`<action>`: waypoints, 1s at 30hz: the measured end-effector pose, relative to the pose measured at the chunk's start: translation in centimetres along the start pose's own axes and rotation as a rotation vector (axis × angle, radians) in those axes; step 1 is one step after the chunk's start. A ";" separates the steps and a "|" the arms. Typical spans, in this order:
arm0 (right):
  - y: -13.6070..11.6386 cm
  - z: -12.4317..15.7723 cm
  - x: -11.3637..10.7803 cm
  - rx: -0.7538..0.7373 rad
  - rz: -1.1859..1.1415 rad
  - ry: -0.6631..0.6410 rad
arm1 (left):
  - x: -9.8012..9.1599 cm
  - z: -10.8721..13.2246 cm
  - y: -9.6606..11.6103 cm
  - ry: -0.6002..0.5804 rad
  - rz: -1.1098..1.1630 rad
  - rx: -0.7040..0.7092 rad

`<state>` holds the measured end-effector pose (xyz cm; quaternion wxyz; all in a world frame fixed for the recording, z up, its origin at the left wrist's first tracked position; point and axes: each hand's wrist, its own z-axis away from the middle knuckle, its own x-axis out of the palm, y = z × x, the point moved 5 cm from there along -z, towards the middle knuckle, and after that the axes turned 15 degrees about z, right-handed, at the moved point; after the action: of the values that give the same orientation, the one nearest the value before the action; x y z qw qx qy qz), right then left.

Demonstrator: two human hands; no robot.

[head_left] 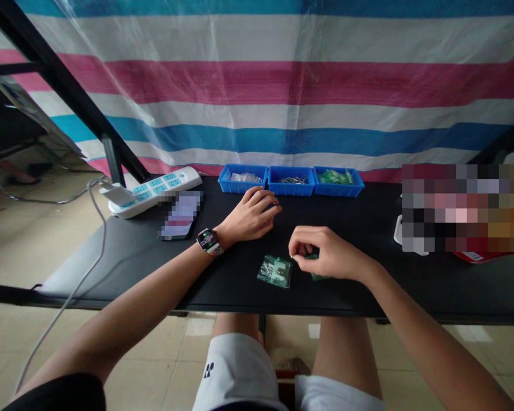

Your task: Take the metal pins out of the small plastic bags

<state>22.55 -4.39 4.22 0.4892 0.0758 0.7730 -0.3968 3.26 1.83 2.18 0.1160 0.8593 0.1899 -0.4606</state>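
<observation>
While both forearms rest across the black table (411,285), note the layout as follows.

Bag position: small clear bag (274,271) lies flat just to the left of your right hand (328,254), between the two hands.
Nearer hand: the right; your left hand (252,216) is farther up the table, toward the blue bins (290,180).
Right grip: fingertips pinched together on a second green-tinted bag (319,276), mostly hidden beneath the hand.
Left grip: fingers curled loosely, palm down, holding nothing you can see.
Pose: right wrist bent inward, knuckles up; left arm angled across, watch (208,241) on the wrist.
</observation>
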 end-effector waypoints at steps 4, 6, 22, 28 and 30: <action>3.5 -2.8 -1.3 0.092 -0.288 0.242 | -0.2 0.0 -0.1 -0.004 0.064 -0.033; 5.6 -4.1 -1.3 0.154 -0.439 0.356 | -0.3 0.0 -0.1 -0.002 0.073 -0.038; 7.6 -4.7 1.2 0.254 -0.570 0.426 | -1.8 0.1 0.5 0.104 0.144 0.025; 7.3 -4.5 1.5 0.264 -0.663 0.411 | -1.8 -0.1 0.3 0.104 0.165 -0.032; 7.3 -4.5 1.5 0.263 -0.683 0.418 | -1.8 0.0 0.1 0.113 0.173 -0.042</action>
<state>22.32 3.17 -0.04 0.1482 -0.0441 0.7790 -0.6076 2.43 1.33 3.65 0.1625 0.8944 0.1311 -0.3955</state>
